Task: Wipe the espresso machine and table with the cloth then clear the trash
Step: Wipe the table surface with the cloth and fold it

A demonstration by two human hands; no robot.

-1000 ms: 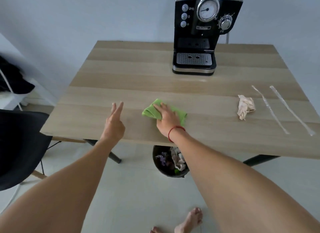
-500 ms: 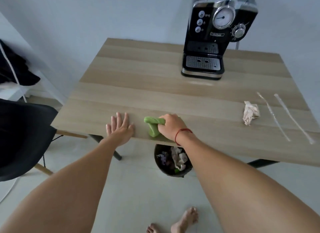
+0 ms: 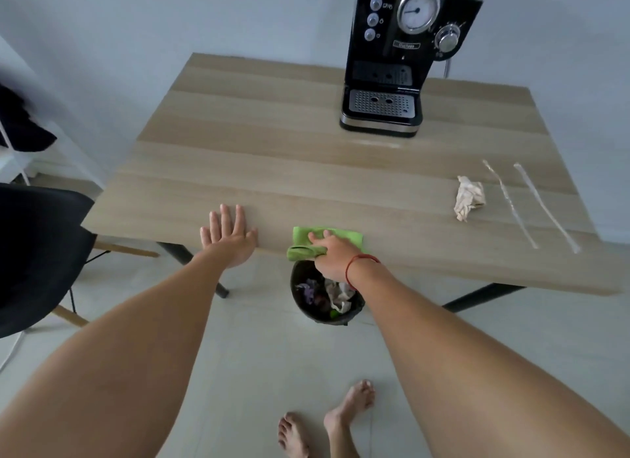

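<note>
A green cloth (image 3: 301, 241) lies at the near edge of the wooden table (image 3: 272, 157), partly hanging over it. My right hand (image 3: 332, 256) presses on the cloth and grips it at the edge. My left hand (image 3: 228, 236) rests flat on the table edge to the left, fingers spread, holding nothing. A black espresso machine (image 3: 399, 65) stands at the back of the table. A crumpled paper wad (image 3: 468, 196) and two clear plastic wrappers (image 3: 511, 205) lie on the right side.
A black trash bin (image 3: 306, 307) with rubbish in it stands on the floor under the table edge, below my right hand. A black chair (image 3: 37, 253) sits at the left. My bare feet (image 3: 327, 420) are on the tiled floor.
My right hand dragged the cloth back to the near table edge, where it now hangs over. My left hand went from raised to flat on the table edge.
</note>
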